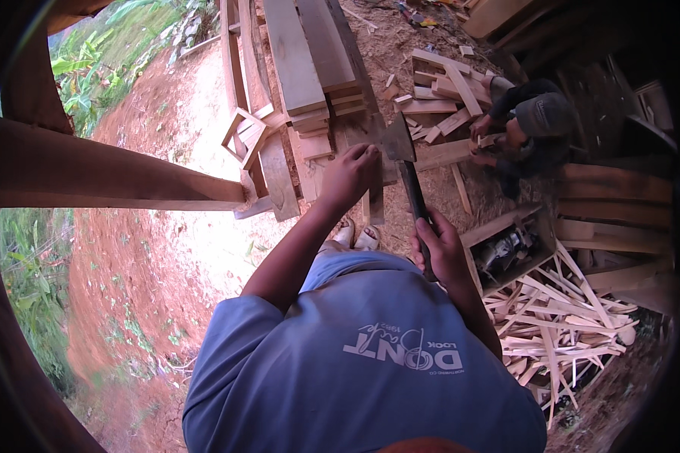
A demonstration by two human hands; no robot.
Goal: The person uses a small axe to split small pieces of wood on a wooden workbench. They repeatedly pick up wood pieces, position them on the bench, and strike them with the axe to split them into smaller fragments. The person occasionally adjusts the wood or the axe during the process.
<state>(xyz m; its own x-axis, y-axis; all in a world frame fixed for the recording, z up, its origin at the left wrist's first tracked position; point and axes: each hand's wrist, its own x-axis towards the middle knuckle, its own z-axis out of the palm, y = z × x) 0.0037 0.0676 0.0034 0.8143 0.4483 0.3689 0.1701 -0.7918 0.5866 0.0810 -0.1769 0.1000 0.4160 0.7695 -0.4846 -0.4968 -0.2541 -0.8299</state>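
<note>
My right hand (438, 245) is wrapped round the dark handle of a hatchet (415, 192). Its broad, flat grey blade points away from me, over the wooden boards. To the left of that blade my left hand (351, 177) is closed with its fingers curled. Whatever those fingers hold, if anything, is hidden. Just beyond my left hand lies a stack of long, pale planks (298, 68), its near ends facing me. A small frame of pale wood strips (247, 134) rests on the boards left of the stack.
A thick wooden beam (113, 170) crosses on the left. A crouching person (533, 124) works at a board on the right, by cut wood pieces (446, 87). Nearer are a wooden box (499, 226) with a machine inside and a heap of offcut strips (559, 325).
</note>
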